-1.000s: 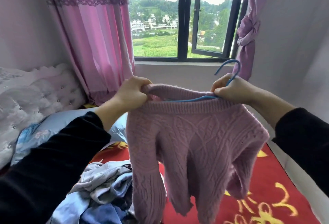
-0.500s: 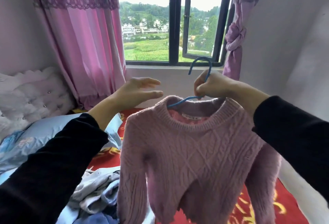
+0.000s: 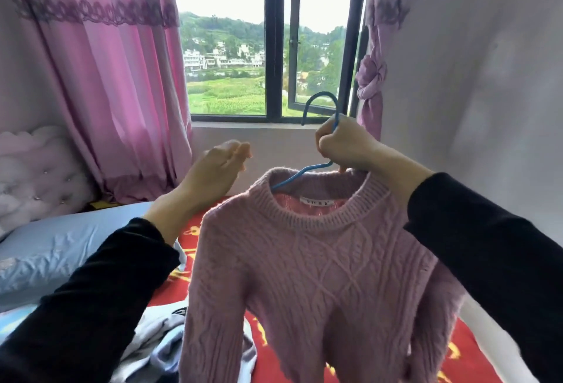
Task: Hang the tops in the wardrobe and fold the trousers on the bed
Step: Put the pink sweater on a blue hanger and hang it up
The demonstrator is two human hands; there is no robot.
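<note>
A pink cable-knit sweater [image 3: 320, 267] hangs on a blue hanger [image 3: 323, 102] in front of me, above the bed. My right hand [image 3: 344, 145] grips the hanger just below its hook, at the sweater's collar. My left hand [image 3: 216, 166] hovers to the left of the collar with its fingers straight, holding nothing and apart from the sweater. A heap of pale blue and grey clothes [image 3: 158, 346] lies on the bed below my left arm. No wardrobe is in view.
The bed has a red cover with yellow patterns [image 3: 457, 361] and a light blue pillow [image 3: 61, 248]. A tufted headboard [image 3: 33, 175] stands at the left. Pink curtains [image 3: 115, 84] frame a window [image 3: 274, 47] ahead. A pale wall [image 3: 487, 78] runs along the right.
My left hand let go of the sweater's collar and drew away to the left. The sweater dropped to hang straight on the hanger, which my right hand now holds alone.
</note>
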